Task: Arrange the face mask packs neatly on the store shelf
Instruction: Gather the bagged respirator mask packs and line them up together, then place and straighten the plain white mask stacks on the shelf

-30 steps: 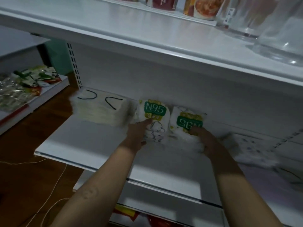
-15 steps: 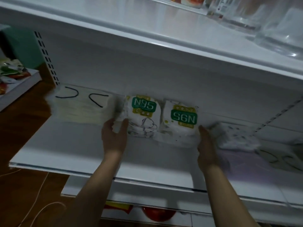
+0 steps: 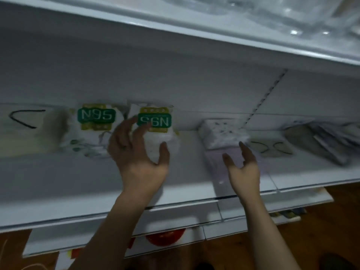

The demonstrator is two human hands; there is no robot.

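Dim light is falling on the white shelving unit (image 3: 175, 78); an upper shelf (image 3: 194, 30) is jutting overhead (slotted upright (image 3: 266, 96) far right), and brown wooden floor (image 3: 331, 230) is showing below.

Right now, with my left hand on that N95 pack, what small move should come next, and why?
Probably reach the right hand forward and slide the patterned white pack left toward the N95 pack. The right hand hovers open just short of it, bare shelf separates the two packs, and the left hand holds the N95 pack.

Right N95 pack (image 3: 155, 120) half behind left fingers (image 3: 127, 126)
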